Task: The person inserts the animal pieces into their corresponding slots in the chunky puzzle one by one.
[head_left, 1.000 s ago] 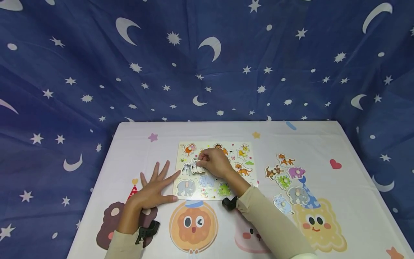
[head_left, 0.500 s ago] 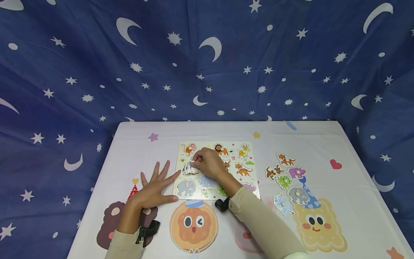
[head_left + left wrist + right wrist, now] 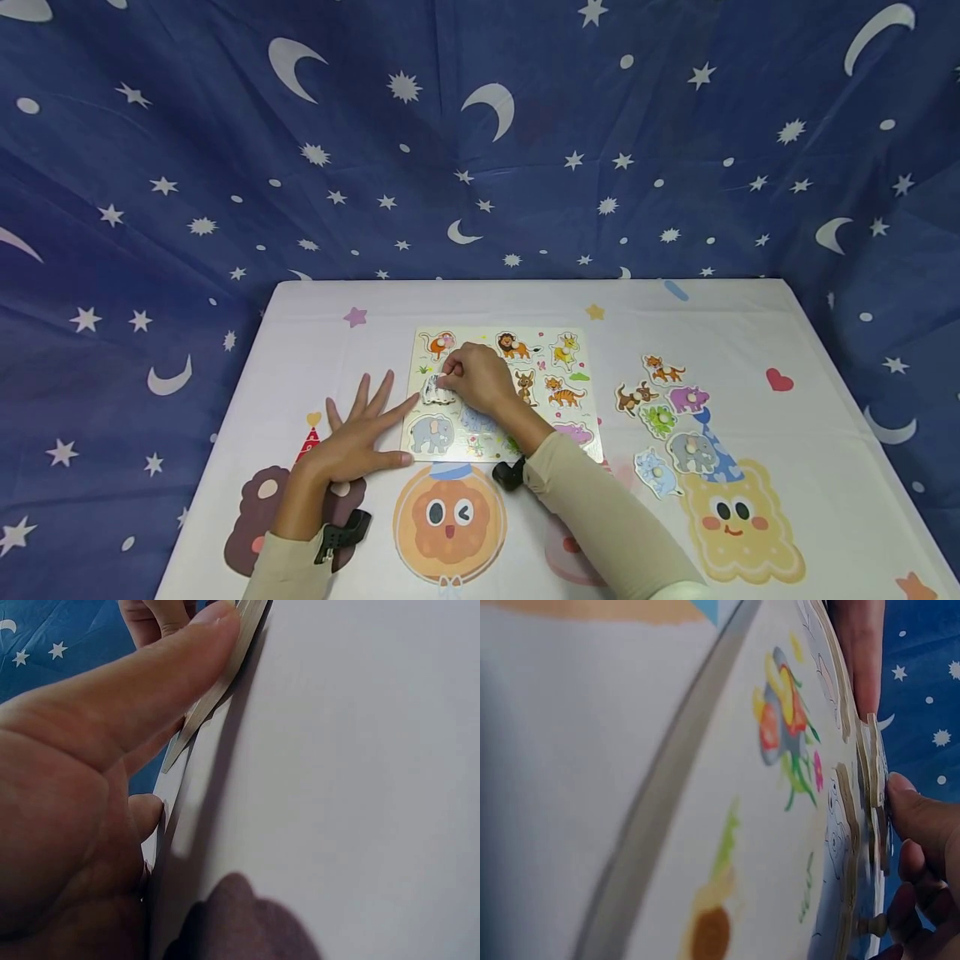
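Note:
Flat on the table is a wooden animal puzzle board (image 3: 480, 333) with animal pictures. My right hand (image 3: 480, 379) pinches a zebra puzzle piece (image 3: 432, 392) over the board's left middle and covers part of it. In the right wrist view the thumb (image 3: 911, 799) lies at the piece's edge, the piece close over the board. My left hand (image 3: 356, 437) rests on the table with straight, spread fingers, index fingertip and thumb at the board's left edge. The left wrist view shows that thumb (image 3: 187, 649) against the board's side.
Several loose knobbed pieces lie right of the board: a tiger (image 3: 663, 371), a kangaroo (image 3: 636, 398), a pink hippo (image 3: 687, 400), a green frog (image 3: 657, 422), a grey elephant (image 3: 692, 454) and a blue rhino (image 3: 656, 473). A starry blue curtain (image 3: 480, 183) hangs behind the table.
My right hand has moved a little left with the zebra piece, uncovering the lion and kangaroo pictures on the board. The left hand has stayed in place.

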A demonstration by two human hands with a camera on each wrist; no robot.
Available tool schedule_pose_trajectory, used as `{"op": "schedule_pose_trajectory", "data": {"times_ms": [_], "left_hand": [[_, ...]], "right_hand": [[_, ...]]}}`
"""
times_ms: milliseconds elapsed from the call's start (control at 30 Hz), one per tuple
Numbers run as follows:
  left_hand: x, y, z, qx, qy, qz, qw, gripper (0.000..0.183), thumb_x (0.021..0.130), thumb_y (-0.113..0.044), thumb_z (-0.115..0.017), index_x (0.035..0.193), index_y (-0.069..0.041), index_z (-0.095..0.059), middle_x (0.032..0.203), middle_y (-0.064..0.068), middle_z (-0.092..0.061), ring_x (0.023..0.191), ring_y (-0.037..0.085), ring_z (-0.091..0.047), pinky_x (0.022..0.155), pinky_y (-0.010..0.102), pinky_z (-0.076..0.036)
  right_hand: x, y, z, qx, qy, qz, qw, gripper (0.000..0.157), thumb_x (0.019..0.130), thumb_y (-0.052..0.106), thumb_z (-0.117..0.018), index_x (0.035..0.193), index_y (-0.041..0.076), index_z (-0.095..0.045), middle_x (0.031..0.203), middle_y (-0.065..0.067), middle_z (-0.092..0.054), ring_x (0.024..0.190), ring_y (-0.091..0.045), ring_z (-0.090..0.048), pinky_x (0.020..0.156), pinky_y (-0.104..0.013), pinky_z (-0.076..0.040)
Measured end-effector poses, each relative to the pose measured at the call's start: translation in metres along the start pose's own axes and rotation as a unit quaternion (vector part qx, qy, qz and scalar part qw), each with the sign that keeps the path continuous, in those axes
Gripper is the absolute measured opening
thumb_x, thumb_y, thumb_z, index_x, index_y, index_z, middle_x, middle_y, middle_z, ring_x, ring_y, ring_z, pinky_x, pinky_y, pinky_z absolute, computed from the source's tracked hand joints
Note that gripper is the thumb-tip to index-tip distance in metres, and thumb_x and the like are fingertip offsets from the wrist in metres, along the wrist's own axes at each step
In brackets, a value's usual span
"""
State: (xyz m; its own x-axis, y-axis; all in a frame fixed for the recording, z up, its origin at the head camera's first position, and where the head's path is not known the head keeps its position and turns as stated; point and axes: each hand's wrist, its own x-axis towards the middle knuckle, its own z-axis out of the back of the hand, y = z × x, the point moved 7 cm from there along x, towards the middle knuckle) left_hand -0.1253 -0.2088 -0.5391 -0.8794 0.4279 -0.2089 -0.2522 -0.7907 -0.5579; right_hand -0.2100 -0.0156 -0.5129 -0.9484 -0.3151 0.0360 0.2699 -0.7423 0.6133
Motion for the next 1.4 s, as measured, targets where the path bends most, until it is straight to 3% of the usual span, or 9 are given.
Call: {"op": "schedule_pose_trajectory", "data": {"times_ms": [567,933,1400], "left_hand": [[0.0006,0.0005,-0.0006,0.001,0.001,0.001,1.0000,0.091,0.080,-0.061,-0.077,0.158,-0.033,-0.038,0.174,0.013,-0.001,0.156,0.049,0.016,0.101,0.085,0.022],[0.0002,-0.0001,0.0000,0.002,-0.001,0.001,1.0000,0.092,0.080,-0.062,-0.077,0.158,-0.033,-0.039,0.174,0.013,-0.001,0.156,0.049,0.015,0.101,0.085,0.022],[0.0005,-0.0007,0.0002,-0.003,0.000,0.000,1.0000,0.091,0.080,-0.059,-0.078,0.158,-0.034,-0.038,0.174,0.013,-0.001,0.156,0.049,0.016,0.101,0.085,0.021]], "right_hand": [[-0.0012,0.0003,-0.0056,-0.044,-0.020,0.001,0.999,0.023,0.081,0.043,-0.085,0.072,0.029,-0.070,0.069,0.013,-0.054,0.074,-0.009,-0.052,0.067,-0.032,-0.044],[-0.0011,0.0003,-0.0059,-0.038,-0.023,-0.012,0.999,0.022,0.082,0.043,-0.084,0.074,0.028,-0.071,0.070,0.013,-0.055,0.076,-0.011,-0.052,0.072,-0.038,-0.046],[-0.0020,0.0013,-0.0073,-0.059,-0.021,0.000,0.998,0.024,0.082,0.044,-0.085,0.072,0.027,-0.070,0.070,0.012,-0.056,0.074,-0.010,-0.052,0.067,-0.035,-0.045]]}}
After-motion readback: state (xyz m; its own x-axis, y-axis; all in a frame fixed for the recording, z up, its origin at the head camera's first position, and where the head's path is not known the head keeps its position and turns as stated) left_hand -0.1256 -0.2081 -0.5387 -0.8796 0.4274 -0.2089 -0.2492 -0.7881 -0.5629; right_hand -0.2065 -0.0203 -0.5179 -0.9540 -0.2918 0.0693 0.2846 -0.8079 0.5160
